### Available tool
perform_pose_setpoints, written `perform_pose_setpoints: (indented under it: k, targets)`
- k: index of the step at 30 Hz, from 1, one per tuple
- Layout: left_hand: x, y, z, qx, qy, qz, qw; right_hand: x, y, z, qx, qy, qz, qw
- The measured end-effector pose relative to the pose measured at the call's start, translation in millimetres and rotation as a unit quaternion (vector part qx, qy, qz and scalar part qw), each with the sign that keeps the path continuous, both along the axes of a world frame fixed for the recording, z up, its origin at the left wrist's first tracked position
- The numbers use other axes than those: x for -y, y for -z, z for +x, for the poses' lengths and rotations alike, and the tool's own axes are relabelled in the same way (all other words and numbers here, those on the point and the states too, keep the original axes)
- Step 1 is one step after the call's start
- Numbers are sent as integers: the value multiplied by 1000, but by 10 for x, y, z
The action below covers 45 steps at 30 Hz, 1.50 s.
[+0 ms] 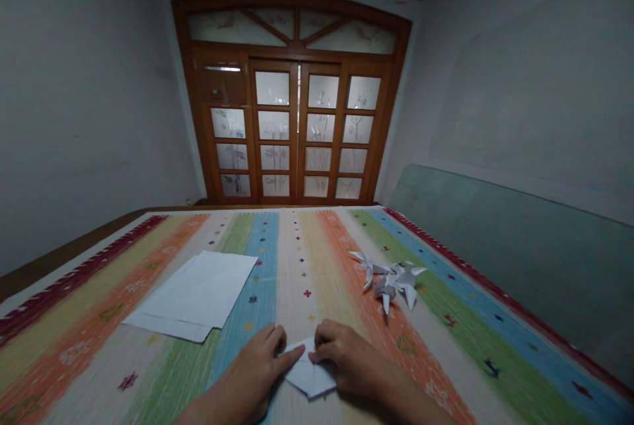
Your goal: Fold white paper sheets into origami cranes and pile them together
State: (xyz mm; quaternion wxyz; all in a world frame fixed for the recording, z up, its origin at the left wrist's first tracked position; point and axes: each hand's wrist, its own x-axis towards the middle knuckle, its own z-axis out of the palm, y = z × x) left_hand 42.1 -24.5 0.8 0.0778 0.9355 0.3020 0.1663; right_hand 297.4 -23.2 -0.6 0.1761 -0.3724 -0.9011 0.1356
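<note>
A small piece of folded white paper (311,382) lies on the striped cloth at the bottom middle, with crease lines on its surface. My left hand (255,369) is at its left side, fingers curled and thumb pressed on its upper left part. From the right, my right hand (347,356) grips its upper right edge, thumb and curled fingers together near the paper's centre. The two thumbs are close to each other. Part of the paper's right side is hidden under my right hand.
Flat white sheets (198,293) lie stacked unevenly at the left. Several folded paper figures (391,280) with pointed tips sit in a cluster at the right. The striped tablecloth (292,280) covers the table. A pale green panel (495,233) stands along the right side.
</note>
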Motion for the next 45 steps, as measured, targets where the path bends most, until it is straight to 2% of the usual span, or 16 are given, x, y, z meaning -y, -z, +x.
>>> perform_pose_setpoints:
  k: [4,10,15,20,23,27,32,39,45]
  targets:
    - [-26,-38,-14,-15,-9,18,1000,20,-65,4,5,2,-20,1000]
    - [-108,9,-36,5,-8,32,999,51,-109,-2,17,11,-12,1000]
    - [-135,-15,-82,34,-20,-37,999,120,-178,-44,18,22,-15,999]
    - [-167,-34,-175,63,-78,-132,986,238,-297,-135,15,73,-63,995]
    - [-187,-48,-231,82,-103,-153,980,262,-271,-221,57,88,-81,991]
    - [-202,-110,-292,66,-94,-119,986,254,-128,-329,102,93,-68,988]
    - [-215,-179,-361,54,-71,-90,992,275,-5,-351,90,88,-25,992]
    - [-194,-217,-384,45,-78,-75,993,289,-59,-385,128,83,13,988]
    - [-169,-151,-286,43,-110,-53,992,283,-69,-401,146,69,45,986]
